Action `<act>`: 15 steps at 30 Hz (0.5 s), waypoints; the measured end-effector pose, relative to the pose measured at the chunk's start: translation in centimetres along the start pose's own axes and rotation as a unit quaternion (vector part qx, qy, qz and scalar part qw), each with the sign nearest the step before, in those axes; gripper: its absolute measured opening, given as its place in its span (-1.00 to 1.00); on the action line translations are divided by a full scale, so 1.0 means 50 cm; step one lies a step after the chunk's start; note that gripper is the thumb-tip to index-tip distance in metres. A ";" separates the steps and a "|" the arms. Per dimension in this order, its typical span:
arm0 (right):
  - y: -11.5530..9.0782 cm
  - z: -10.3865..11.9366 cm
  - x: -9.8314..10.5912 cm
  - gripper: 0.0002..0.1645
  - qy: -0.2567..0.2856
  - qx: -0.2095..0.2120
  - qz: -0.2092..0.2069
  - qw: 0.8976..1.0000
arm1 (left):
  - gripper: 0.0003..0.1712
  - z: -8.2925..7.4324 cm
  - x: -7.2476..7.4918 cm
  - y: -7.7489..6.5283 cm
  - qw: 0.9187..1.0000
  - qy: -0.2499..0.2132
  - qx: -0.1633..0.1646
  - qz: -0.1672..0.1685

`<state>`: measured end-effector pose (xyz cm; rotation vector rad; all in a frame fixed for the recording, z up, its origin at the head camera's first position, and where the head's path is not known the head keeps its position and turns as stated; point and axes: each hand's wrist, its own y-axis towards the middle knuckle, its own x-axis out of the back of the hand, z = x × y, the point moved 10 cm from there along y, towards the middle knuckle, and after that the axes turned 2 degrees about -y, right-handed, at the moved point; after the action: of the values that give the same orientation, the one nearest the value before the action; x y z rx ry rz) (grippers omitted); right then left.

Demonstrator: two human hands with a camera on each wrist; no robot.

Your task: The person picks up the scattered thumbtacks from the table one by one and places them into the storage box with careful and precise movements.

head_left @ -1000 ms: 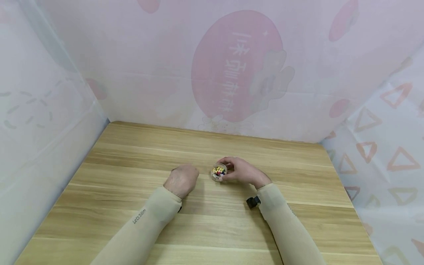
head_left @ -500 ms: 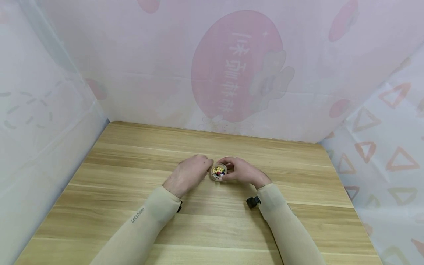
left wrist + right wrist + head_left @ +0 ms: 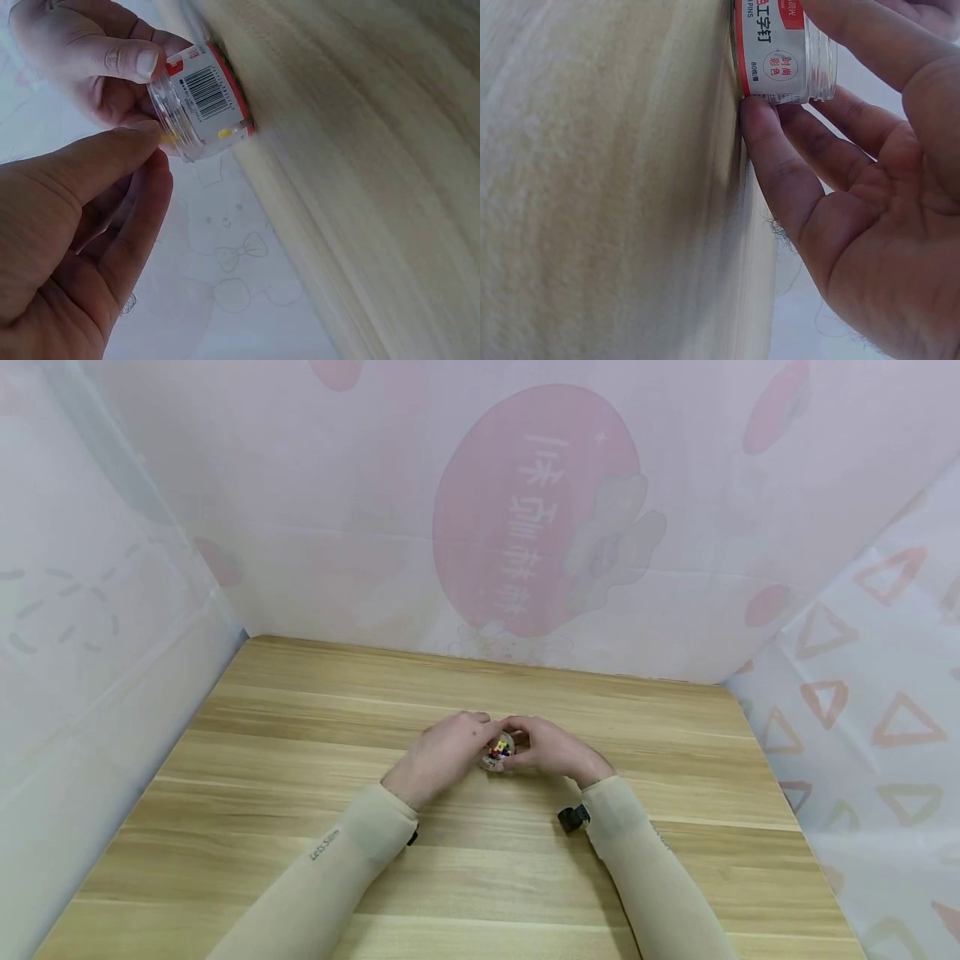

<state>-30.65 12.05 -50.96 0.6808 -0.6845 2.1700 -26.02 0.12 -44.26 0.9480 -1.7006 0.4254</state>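
A small clear jar of push pins (image 3: 204, 97) stands upright on the wooden table, with a white and red label around it. My right hand (image 3: 553, 748) grips it from the right, thumb on the near side and fingers round the far side. Several colored pins, yellow and red among them, show through its uncovered mouth. At that mouth my left hand (image 3: 448, 752) pinches a yellow push pin (image 3: 169, 138) between thumb and forefinger. Only a bit of this pin shows; its point is hidden. In the right wrist view, the right fingertips (image 3: 759, 112) touch the jar's side.
The wood-grain table (image 3: 465, 877) spreads all round the jar. A printed pale pink backdrop (image 3: 337, 568) rises behind its far edge, and white sheets flank it left and right. A black strap piece (image 3: 573, 817) sits at the right wrist.
My left hand has moved right from the bare table to the jar's mouth, and now covers part of it. The right hand and the jar have stayed in place.
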 end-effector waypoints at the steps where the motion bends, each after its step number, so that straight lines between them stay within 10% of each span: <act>1: 0.000 -0.001 0.000 -0.22 0.000 -0.001 -0.001 1.000 | -0.58 0.000 -0.001 0.000 1.000 -0.003 0.001 0.000; 15: -0.002 0.028 0.001 0.08 -0.063 -0.003 -0.001 0.998 | -0.80 0.089 0.046 -0.016 0.996 -0.017 0.083 -0.020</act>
<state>-30.25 11.23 -49.90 0.8203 -0.7549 2.1362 -28.44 -4.31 -43.83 1.1139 -1.6936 0.5325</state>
